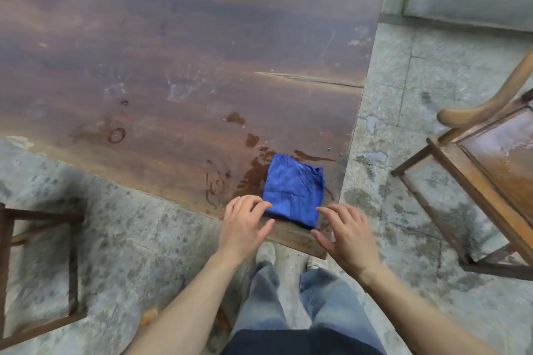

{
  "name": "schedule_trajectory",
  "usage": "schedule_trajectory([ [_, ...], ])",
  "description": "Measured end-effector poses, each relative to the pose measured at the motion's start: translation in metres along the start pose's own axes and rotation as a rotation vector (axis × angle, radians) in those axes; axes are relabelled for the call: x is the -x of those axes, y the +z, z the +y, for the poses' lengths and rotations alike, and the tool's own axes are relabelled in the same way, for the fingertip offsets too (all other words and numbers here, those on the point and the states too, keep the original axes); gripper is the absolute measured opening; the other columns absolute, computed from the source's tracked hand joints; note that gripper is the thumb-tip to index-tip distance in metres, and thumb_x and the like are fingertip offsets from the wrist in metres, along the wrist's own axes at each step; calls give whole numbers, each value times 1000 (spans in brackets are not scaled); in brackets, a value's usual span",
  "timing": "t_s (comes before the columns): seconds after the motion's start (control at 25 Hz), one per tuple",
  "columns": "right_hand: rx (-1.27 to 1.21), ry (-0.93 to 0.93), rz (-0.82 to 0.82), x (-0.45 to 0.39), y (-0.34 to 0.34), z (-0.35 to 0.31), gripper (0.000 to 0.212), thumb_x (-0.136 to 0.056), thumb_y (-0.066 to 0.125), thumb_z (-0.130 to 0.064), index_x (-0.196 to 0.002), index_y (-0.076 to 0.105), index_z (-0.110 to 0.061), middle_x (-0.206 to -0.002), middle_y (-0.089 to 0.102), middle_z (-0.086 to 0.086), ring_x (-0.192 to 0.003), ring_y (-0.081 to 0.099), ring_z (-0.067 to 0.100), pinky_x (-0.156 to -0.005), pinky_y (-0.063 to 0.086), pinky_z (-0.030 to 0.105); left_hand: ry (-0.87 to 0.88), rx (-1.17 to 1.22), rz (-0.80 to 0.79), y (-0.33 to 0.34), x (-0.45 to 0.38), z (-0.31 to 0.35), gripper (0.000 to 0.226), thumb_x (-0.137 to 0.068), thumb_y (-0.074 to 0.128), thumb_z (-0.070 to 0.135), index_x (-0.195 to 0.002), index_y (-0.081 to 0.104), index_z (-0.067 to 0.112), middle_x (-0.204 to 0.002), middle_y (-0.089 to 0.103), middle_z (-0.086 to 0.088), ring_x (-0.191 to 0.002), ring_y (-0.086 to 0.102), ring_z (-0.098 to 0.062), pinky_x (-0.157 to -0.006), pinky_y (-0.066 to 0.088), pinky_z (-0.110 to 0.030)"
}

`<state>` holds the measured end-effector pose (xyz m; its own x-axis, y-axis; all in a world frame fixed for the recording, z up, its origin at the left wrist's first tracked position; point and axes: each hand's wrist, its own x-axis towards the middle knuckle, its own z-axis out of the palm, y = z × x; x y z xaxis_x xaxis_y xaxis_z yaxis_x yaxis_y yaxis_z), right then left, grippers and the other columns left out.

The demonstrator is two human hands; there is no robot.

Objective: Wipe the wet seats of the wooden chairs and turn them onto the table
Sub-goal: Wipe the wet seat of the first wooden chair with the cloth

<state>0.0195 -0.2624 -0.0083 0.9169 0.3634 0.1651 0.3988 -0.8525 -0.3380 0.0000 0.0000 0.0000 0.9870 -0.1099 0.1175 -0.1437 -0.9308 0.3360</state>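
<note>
One wooden chair (487, 164) is standing upright on the stone floor (403, 112) off the table's right edge, its seat glistening wet; a second chair frame (37, 268) is showing at the near left. One folded blue cloth (293, 189) is lying at the near right corner of the table (173, 52), amid water streaks. Two hands: left hand (243, 228) and right hand (346, 235) are flanking the cloth, fingers spread, fingertips touching its near edge, gripping nothing.
</note>
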Motion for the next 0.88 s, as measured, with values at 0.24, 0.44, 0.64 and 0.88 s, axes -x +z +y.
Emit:
schedule_trajectory([
  [0.24, 64, 53, -113, 0, 46, 2, 56, -64, 89, -39, -115, 71, -24, -110, 68, -1, -104, 59, 27, -82, 47, 40, 207, -7, -92, 33, -18, -42, 32, -80, 72, 30, -111, 66, 23, -105, 63, 4, -104, 55, -17, -96, 39, -34],
  [0.44, 179, -16, -61, 0, 51, 8, 36, -82, 69, -41, -114, 70, -25, -108, 69, -1, -101, 59, 28, -83, 46, 41, 431, -50, -120, 33, -28, -68, 30, -83, 74, 21, -113, 67, 21, -108, 64, 3, -100, 58, -19, -96, 45, -38],
  [0.64, 204, -73, 23, -11, 48, 6, 14, -90, 64, -26, -103, 70, -24, -104, 69, -2, -96, 64, 29, -80, 44, 39, 552, -46, -73, 36, -44, -72, 19, -87, 70, 11, -104, 69, 20, -102, 64, 1, -97, 61, -21, -87, 45, -34],
  [0.88, 127, 7, 68, -32, 33, -3, 14, -93, 52, -28, -99, 63, -22, -104, 71, -5, -89, 69, 24, -82, 42, 37, 315, 170, -116, 21, -51, -58, 18, -99, 50, 19, -113, 61, 20, -123, 66, 7, -97, 68, -18, -73, 56, -31],
])
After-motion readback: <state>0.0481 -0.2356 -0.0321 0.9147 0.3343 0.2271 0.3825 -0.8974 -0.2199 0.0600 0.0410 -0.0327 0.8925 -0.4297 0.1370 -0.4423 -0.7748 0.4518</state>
